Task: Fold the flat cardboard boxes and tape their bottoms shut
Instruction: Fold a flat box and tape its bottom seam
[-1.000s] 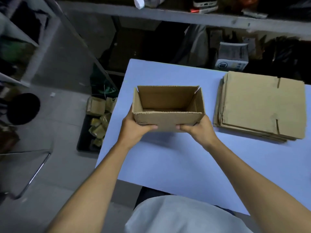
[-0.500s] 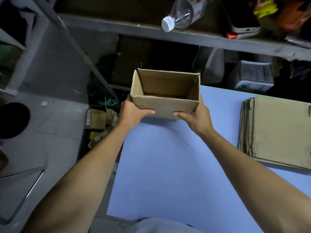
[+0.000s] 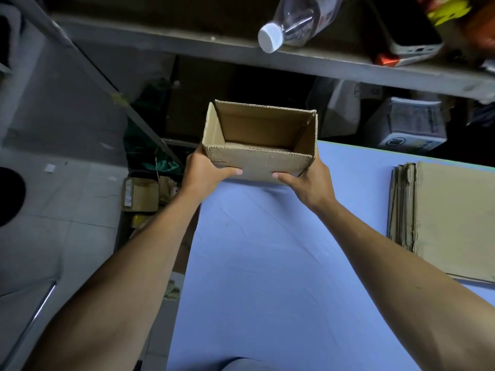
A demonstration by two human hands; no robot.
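An erected brown cardboard box [image 3: 257, 163] with its open top facing me is held in the air above the far left corner of the blue table [image 3: 281, 263]. My left hand [image 3: 205, 171] grips its left lower corner, thumb on the front wall. My right hand [image 3: 308, 183] grips the right lower corner the same way. The box's underside is hidden. A stack of flat cardboard boxes [image 3: 450, 223] lies on the table at the right.
A grey shelf [image 3: 187, 46] overhangs the far side, carrying a lying plastic bottle [image 3: 292, 20] and a phone [image 3: 412, 46]. Small boxes [image 3: 140, 194] sit on the floor left of the table. A printed carton [image 3: 412, 127] stands behind the table.
Both hands have lifted the box off the table and carried it away from me toward the far left corner. The view has tilted up toward the shelf.
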